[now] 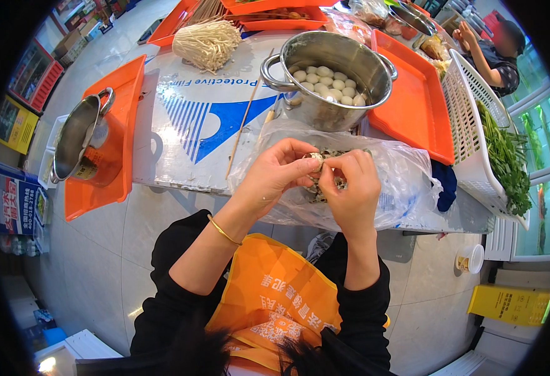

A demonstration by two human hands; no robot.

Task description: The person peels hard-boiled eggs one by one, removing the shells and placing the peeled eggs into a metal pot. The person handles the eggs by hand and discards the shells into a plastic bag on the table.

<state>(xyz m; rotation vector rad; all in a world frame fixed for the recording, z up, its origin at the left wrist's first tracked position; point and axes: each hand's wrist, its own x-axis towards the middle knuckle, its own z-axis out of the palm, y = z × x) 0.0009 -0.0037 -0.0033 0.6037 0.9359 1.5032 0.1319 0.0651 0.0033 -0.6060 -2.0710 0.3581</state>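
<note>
Between the fingertips of my left hand (286,171) is a small speckled quail egg (318,161), with part of its shell on. My right hand (352,183) touches the egg from the right, thumb and forefinger pinched at its side. Below both hands, a clear plastic bag (392,178) lies spread at the table edge, with cracked speckled shells (319,191) on it, partly hidden by my fingers. Just beyond the bag stands a two-handled steel pot (336,113) holding several peeled white eggs (324,81).
Left, a second steel pot (75,136) stands on an orange tray (136,94). Enoki mushrooms (207,44) and wooden skewers (244,120) lie farther back. Right are an orange tray (411,94) and a white basket (467,113) of leafy greens (505,164). Another person (493,61) is at the far right.
</note>
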